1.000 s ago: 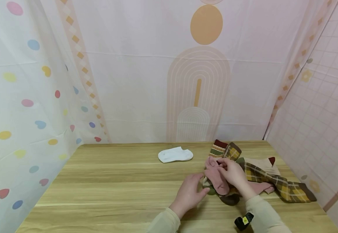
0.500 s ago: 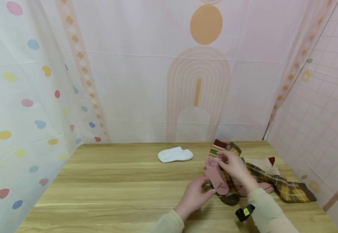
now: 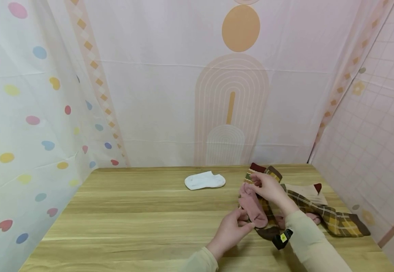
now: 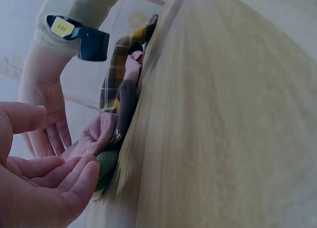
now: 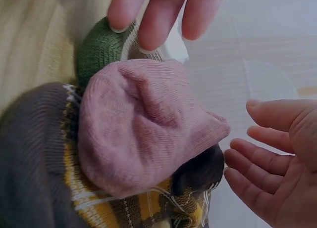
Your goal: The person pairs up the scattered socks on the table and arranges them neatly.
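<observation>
So the dusty-pink sock [image 3: 253, 210] is lying on top of a sock pile on the right side of the wooden table [image 3: 132, 215], right over a dark-toed plaid sock [image 3: 266, 233]. Left hand [image 3: 230, 229] is by its toe end, right hand [image 3: 269, 187] by its other end, both with loose, parted fingers and nothing gripped. The right arm and its black wrist camera [image 3: 281, 239] block part of the pile (annoying). Behind sits a cream sock [image 3: 303, 191]; a white ankle sock [image 3: 205, 181] lies well apart, leftward.
</observation>
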The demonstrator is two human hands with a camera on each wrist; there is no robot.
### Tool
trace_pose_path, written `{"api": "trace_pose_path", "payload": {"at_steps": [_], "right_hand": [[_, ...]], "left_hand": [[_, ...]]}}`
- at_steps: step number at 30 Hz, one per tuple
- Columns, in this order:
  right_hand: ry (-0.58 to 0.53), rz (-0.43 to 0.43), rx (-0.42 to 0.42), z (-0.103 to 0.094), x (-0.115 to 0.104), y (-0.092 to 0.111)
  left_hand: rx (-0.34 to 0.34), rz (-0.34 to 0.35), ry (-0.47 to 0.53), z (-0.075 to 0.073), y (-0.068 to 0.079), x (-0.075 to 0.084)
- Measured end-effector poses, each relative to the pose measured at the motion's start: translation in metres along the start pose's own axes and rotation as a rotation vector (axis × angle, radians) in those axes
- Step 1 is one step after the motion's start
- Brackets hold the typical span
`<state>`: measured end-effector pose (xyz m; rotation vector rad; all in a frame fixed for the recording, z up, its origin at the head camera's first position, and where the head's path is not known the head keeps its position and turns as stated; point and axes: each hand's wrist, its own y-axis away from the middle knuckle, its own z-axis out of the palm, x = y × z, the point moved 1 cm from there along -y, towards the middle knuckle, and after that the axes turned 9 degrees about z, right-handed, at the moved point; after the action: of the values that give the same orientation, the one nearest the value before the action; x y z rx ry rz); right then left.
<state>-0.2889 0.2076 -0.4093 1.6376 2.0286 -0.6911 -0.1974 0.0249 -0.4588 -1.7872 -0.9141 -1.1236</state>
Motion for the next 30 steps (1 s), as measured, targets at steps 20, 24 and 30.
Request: {"api": "trace_pose_path", "payload": {"at_steps": [20, 24, 30], "right_hand": [[0.150, 0.055, -0.094, 0.006, -0.006, -0.022], [0.159, 0.056, -0.106, 0.009, -0.007, -0.025], [0.190, 0.054, -0.124, 0.013, -0.007, -0.030]], "left_hand": [[0.044, -0.122, 0.069, 0.004, -0.007, 0.002], [0.034, -0.128, 0.050, 0.003, -0.009, 0.001], [0.026, -0.132, 0.051, 0.006, -0.012, 0.001]]}}
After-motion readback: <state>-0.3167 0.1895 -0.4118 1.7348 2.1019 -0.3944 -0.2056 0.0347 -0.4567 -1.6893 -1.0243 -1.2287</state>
